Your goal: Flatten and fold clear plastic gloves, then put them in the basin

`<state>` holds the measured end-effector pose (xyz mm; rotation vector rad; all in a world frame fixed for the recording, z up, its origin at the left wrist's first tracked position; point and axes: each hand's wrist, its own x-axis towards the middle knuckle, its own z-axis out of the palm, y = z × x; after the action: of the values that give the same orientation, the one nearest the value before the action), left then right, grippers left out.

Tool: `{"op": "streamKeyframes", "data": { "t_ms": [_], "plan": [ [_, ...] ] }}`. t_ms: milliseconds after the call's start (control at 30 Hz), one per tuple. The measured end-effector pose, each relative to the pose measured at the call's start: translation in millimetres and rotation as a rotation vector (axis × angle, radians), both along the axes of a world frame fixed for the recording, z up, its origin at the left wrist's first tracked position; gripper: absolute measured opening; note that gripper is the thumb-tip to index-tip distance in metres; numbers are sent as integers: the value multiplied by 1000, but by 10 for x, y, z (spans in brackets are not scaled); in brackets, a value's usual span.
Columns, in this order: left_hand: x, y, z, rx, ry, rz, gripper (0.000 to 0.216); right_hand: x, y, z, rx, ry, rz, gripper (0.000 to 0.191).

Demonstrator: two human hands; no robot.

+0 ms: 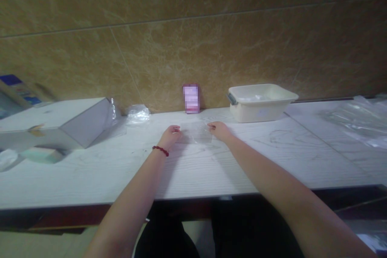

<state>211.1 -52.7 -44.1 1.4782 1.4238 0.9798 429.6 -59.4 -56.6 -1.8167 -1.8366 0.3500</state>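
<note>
A small clear plastic bag (198,133) lies low over the white tabletop, between my two hands. My right hand (220,130) pinches its right edge between thumb and fingers. At the opposite side my left hand (171,136), with a dark red bead bracelet (160,150) on the wrist, has its fingers curled at the left edge of the bag. The bag is see-through and blurred, so its outline and any contents are hard to make out.
A phone (191,99) leans upright against the tiled wall. To its right stands a cream plastic tub (256,111) with clear plastic inside. A white box (75,125), a crumpled clear bag (138,115) and a pale green block (42,155) are left; clear bags (363,119) lie far right.
</note>
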Motion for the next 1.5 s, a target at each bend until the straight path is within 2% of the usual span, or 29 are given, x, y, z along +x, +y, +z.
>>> {"op": "streamKeyframes", "data": {
  "t_ms": [67, 200, 400, 467, 567, 667, 733, 833, 967, 1233, 1500],
  "plan": [
    [21, -7, 6, 4, -34, -1, 31, 1, -5, 7, 5, -2, 12, 31],
    [30, -1, -16, 50, 34, -5, 29, -2, -12, 10, -7, -3, 11, 31],
    [-8, 25, -24, 135, 352, -8, 25, -2, 12, -20, 2, 12, -7, 30],
    [-32, 38, -15, 211, 473, -19, 26, 1, 18, -21, 46, 12, -29, 30],
    [-43, 37, -1, 429, 645, -27, 26, -14, 14, -7, 189, -12, -55, 28],
    [28, -13, 2, 613, 780, -163, 28, -76, -7, 14, 302, -43, -6, 28],
    [117, -66, -6, 658, 861, -299, 31, -147, -28, 22, 326, -56, 55, 30],
    [250, -133, -28, 670, 979, -390, 35, -270, -59, 16, 327, -77, 149, 35],
    [324, -154, -57, 643, 1076, -431, 40, -391, -75, -25, 249, -157, 217, 39],
    [317, -155, -119, 575, 1180, -446, 44, -438, -98, -75, 83, -336, 240, 48],
    [318, -148, -174, 539, 1184, -464, 46, -434, -117, -111, 34, -429, 234, 52]
  ]
}}
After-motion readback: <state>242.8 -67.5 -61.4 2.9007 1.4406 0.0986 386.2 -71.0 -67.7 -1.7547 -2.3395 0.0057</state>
